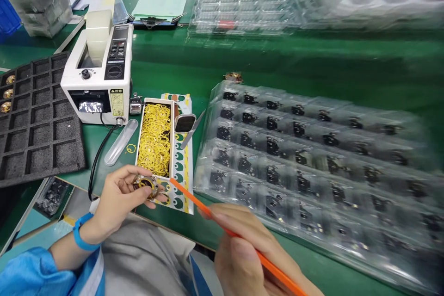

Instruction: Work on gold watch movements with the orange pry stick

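A small gold ring (145, 186) is pinched in the left hand (118, 199), above the worktop (166, 74). The right hand (239, 245) grips an orange stick (192, 199), its tip near the ring. Beside them lie a box of yellow rings (154, 141) and a clear tray of black parts (298, 162).

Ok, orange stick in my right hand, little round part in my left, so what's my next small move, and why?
Probably bring the tip of the orange stick in your right hand to the round gold-and-black part in your left hand. The tip points at it and sits just clear of it, and the part is held up, pinched in your fingers, beside the open box of yellow rings.
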`<state>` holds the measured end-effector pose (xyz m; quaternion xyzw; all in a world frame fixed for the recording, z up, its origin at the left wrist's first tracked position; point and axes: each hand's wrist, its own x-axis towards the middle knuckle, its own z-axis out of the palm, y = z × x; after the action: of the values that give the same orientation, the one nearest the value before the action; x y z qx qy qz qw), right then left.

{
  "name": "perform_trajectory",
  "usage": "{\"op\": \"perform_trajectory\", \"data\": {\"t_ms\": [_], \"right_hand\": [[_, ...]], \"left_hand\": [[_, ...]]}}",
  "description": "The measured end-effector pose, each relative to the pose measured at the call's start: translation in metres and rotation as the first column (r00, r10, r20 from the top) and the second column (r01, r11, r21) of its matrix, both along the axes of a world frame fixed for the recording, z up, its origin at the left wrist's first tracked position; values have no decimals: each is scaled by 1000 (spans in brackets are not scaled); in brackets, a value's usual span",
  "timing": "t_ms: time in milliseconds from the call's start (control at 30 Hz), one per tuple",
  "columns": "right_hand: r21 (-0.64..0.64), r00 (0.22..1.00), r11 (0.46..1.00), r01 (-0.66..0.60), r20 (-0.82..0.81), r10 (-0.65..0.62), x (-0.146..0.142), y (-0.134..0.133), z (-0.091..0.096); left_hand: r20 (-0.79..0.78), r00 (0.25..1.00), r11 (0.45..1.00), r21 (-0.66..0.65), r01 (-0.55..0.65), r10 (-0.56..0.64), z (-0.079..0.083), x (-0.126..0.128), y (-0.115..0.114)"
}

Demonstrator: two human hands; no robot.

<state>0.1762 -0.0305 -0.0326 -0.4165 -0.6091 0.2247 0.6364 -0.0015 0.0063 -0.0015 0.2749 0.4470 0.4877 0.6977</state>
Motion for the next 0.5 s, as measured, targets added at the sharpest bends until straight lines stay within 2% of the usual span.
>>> {"op": "perform_trajectory", "data": {"t_ms": [200, 300, 367, 433, 500], "right_hand": [[12, 995, 999, 34, 89, -35, 2, -7, 6], [1, 973, 998, -67, 221, 65, 0, -10, 17], [-45, 925, 989, -142, 350, 149, -5, -9, 23], [-50, 876, 995, -92, 471, 104, -14, -4, 26], [5, 849, 1000, 21, 528, -20, -24, 4, 24]], "left_hand": [[-93, 996, 999, 36, -11, 15, 1, 4, 2], [-178, 983, 998, 45, -47, 54, 0, 6, 2], [-231, 970, 997, 55, -59, 70, -1, 7, 0], [-287, 955, 996, 77, -47, 67, -2, 7, -3], [-344, 937, 992, 120, -27, 67, -2, 8, -7]]}}
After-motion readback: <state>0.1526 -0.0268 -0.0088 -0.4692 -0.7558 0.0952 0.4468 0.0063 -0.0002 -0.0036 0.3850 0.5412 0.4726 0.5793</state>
